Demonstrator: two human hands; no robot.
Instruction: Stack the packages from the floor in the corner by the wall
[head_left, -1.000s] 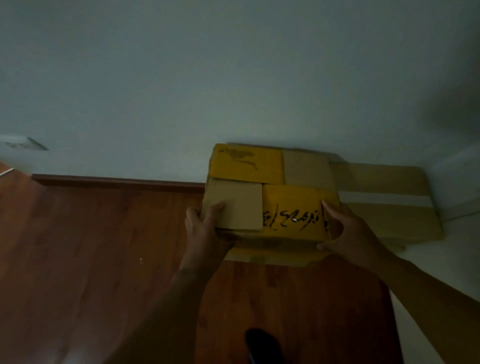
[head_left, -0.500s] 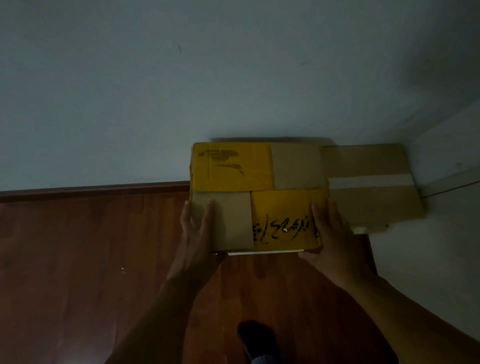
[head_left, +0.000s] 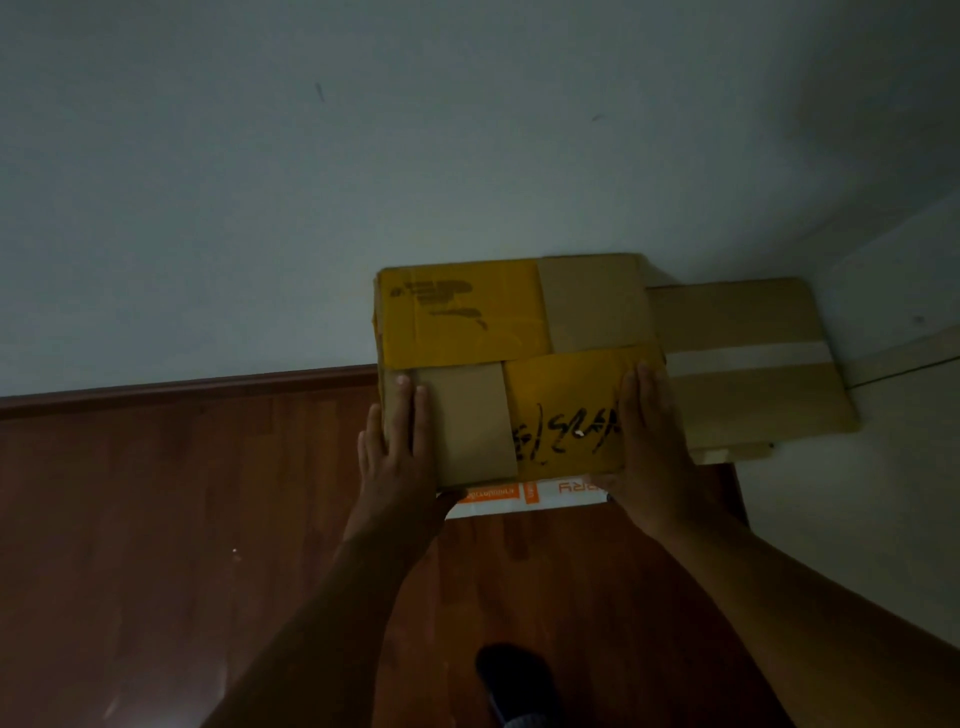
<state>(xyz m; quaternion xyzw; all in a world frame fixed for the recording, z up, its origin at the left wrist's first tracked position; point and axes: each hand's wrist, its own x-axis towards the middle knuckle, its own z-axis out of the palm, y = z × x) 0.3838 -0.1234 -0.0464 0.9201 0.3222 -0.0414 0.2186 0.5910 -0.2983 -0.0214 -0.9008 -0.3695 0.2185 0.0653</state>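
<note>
A cardboard box with yellow tape and black handwriting lies against the wall. It rests on a white package with orange print, whose front edge sticks out below it. My left hand grips the box's near left corner, fingers flat on top and thumb under the front edge. The near right corner is gripped the same way by my right hand. To the right, a lower, flat brown box with a pale tape strip fills the corner.
A dark baseboard runs along the pale wall on the left. The wooden floor spreads left and in front of the stack. A white surface borders the right side. My dark shoe stands just behind the stack.
The yellow-taped box has moved back against the wall and levelled out. My hands have slid from its sides onto its near top corners. The white package's edge now shows beneath.
</note>
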